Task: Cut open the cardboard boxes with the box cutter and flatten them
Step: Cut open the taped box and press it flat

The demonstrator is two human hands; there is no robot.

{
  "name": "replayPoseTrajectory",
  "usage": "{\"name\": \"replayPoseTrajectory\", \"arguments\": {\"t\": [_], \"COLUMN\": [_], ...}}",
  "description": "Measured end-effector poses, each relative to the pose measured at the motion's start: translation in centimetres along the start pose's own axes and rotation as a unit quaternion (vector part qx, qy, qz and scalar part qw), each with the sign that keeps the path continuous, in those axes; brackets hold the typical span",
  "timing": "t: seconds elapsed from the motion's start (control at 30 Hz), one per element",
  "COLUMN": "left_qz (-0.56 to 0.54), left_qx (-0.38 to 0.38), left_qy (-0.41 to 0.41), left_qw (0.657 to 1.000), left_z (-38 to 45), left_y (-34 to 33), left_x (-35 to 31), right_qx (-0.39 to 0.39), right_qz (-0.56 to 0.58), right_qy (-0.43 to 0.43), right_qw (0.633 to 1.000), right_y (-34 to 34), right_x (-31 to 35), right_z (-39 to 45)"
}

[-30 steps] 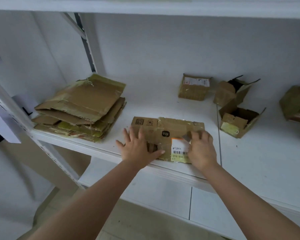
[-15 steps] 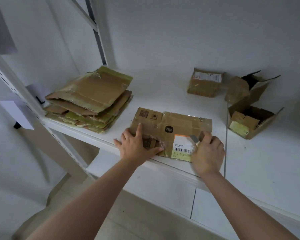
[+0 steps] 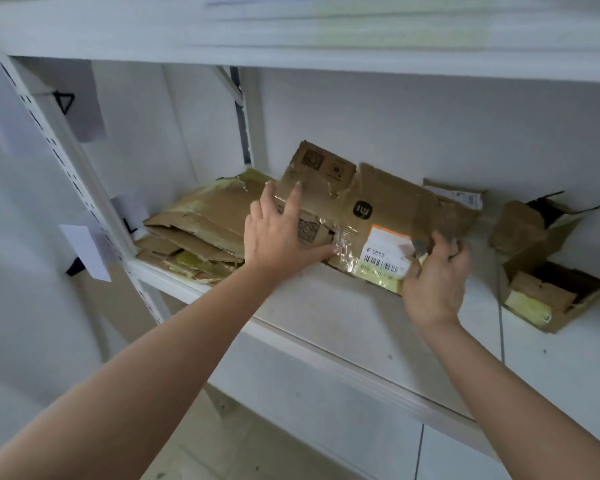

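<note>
I see the flattened cardboard box (image 3: 378, 209) lifted off the white shelf (image 3: 343, 327), tilted with its far edge up, roughly at 12 o'clock from my hands. The left hand (image 3: 278, 233) lies against its left part with fingers straight and spread, the thumb reaching toward the taped patch near the middle; whether the thumb goes under the edge I cannot tell. The right hand (image 3: 433, 278) grips the lower right corner, fingers curled round the edge beside the white shipping label (image 3: 381, 258). A small grey blade-like tip (image 3: 419, 247) sticks up from between those fingers; it may be the box cutter, but the rest is hidden in the fist and blurred, so I cannot say for certain.

At 10 o'clock, a stack of flattened boxes (image 3: 194, 233) lies on the shelf, its right end covered by the lifted box and the left hand. At 2 o'clock, a small box with a label (image 3: 458, 195) peeks out from behind the lifted cardboard, mostly hidden. At 3 o'clock stands an opened box (image 3: 548, 292) with flaps up, and just behind it another open box (image 3: 520, 223); the first is cut off by the frame's right edge. The upper shelf board (image 3: 291, 29) is smeared by motion blur.
</note>
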State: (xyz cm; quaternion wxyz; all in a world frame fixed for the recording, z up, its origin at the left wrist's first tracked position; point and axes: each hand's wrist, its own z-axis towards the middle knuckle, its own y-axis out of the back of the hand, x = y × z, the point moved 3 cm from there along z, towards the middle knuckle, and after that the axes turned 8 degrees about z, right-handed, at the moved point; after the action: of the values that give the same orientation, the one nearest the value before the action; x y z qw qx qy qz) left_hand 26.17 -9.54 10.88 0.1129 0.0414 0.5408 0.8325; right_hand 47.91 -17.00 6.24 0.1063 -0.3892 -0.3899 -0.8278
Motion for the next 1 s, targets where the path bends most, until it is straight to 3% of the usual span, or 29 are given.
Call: {"name": "replayPoseTrajectory", "arguments": {"t": [0.2, 0.47, 0.77, 0.83, 0.9, 1.0], "left_qz": [-0.016, -0.068, 0.012, 0.018, 0.02, 0.033], "left_qx": [-0.009, 0.055, 0.157, 0.173, 0.182, 0.245], "left_qy": [0.017, 0.076, 0.037, 0.024, 0.007, -0.01], "left_qw": [1.0, 0.993, 0.987, 0.984, 0.983, 0.969], "left_z": [4.5, 9.2, 9.6, 9.3, 9.3, 9.3], "left_y": [2.4, 3.1, -2.5, -3.4, -4.0, -4.8], "left_x": [10.2, 22.0, 26.0, 26.3, 26.2, 26.2], "right_qx": [-0.015, 0.062, 0.186, 0.212, 0.224, 0.293], "right_qz": [0.05, 0.035, -0.078, -0.151, -0.229, -0.231], "right_qy": [0.068, 0.086, 0.033, 0.023, 0.065, 0.142], "right_qw": [0.996, 0.994, 0.979, 0.965, 0.945, 0.917], "right_y": [-4.4, -13.0, -18.5, -18.8, -19.1, -20.4], "right_x": [9.8, 18.7, 17.6, 17.2, 17.5, 17.6], "right_z": [1.4, 0.3, -1.9, -1.9, -1.8, -2.2]}}
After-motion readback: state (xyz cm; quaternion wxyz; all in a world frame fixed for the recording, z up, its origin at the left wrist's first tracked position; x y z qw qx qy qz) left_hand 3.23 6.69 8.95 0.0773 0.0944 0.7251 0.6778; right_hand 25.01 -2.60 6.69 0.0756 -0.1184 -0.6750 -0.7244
